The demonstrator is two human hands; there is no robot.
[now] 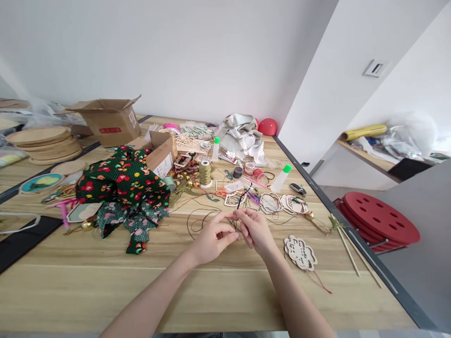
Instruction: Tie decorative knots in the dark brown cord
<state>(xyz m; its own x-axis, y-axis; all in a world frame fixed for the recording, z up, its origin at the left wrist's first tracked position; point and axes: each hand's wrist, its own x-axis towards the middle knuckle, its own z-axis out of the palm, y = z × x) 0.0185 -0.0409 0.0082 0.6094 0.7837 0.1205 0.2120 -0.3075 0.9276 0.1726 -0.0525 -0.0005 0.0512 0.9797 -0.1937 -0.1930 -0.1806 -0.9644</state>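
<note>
Left hand (213,239): you pinch the dark cord (241,201), left of the wooden tag (300,252).
Right hand (256,230): clamped on it too, nearer the tag.

Thin dark string (242,198), pinched between the fingertips of the left hand (211,239) and the right hand (257,230). One short end poking up, tipped a bit to the right. Rest hanging down in loose loops on the wooden table (105,281), just beside the left hand.

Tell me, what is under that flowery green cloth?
The flowery green cloth lies bunched on the wooden table. A pale oval piece pokes out at its near-left edge; anything else beneath is covered.
</note>
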